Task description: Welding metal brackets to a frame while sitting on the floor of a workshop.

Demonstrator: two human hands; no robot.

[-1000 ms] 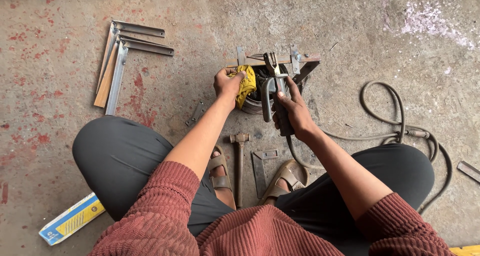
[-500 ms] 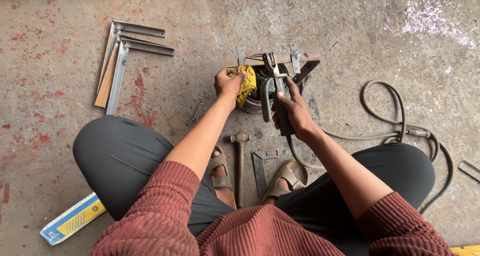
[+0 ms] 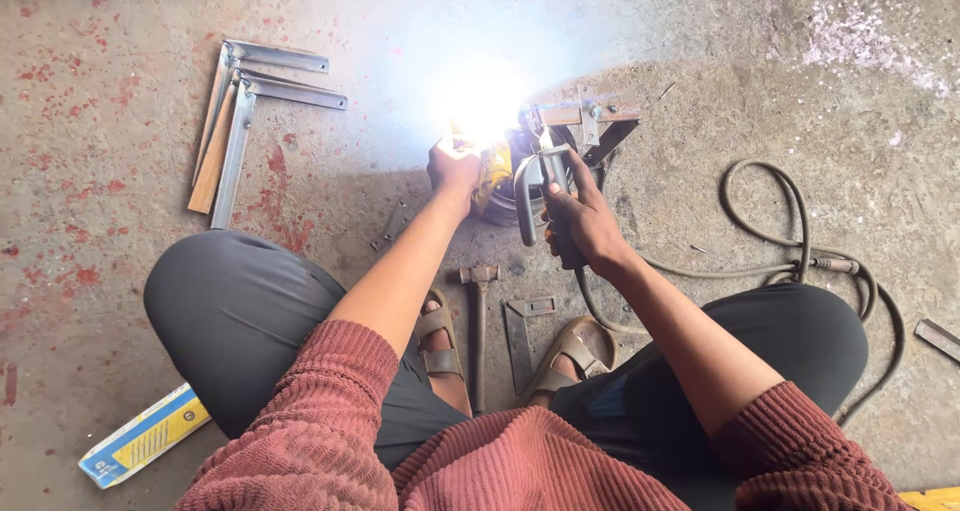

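Risking, with right hand (image 3: pixel 580 221) clamped around the electrode holder (image 3: pixel 545 186) and bare left hand (image 3: pixel 455 166) gripping the yellow cloth (image 3: pixel 496 166) beside the metal workpiece (image 3: pixel 585 116) on the floor, burns from the welding arc (image 3: pixel 480 96) flaring just above those fingers.

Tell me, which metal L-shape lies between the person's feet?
The small dark steel square, beside the hammer. The other L-shaped pieces lie stacked far off, upper left on the floor.
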